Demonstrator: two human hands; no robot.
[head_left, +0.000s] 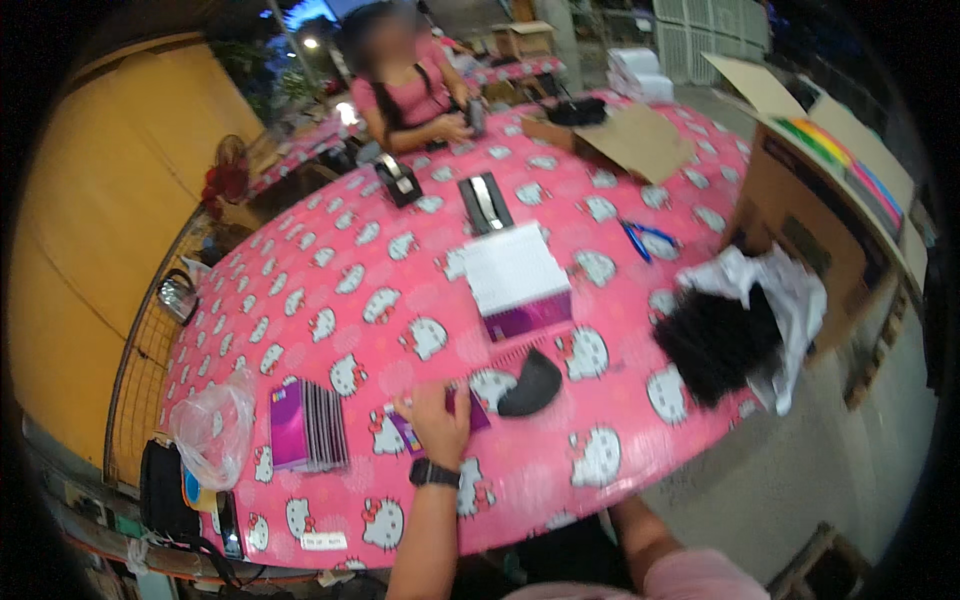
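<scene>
My left hand [437, 425], with a dark watch on its wrist, is over a purple card [472, 412] at the near middle of the table. Its fingers are bent down onto the card, which sticks out on both sides. Just right of it lies a black, curved, half-moon-shaped pad [532, 385]. To its left stands a stack of purple cards [305, 425]. Beyond the pad are a white printed sheet [515, 268] and another purple piece [528, 318]. My right forearm [640, 535] drops below the table's near edge, where the hand is hidden.
Two black tape dispensers [398, 180] stand farther back. Blue-handled pliers [645, 240] lie at right, near a white bag of black fibrous material [718, 345] and a tall carton [800, 220]. A clear plastic bag [215, 428] lies at left. A person [415, 95] works across the table.
</scene>
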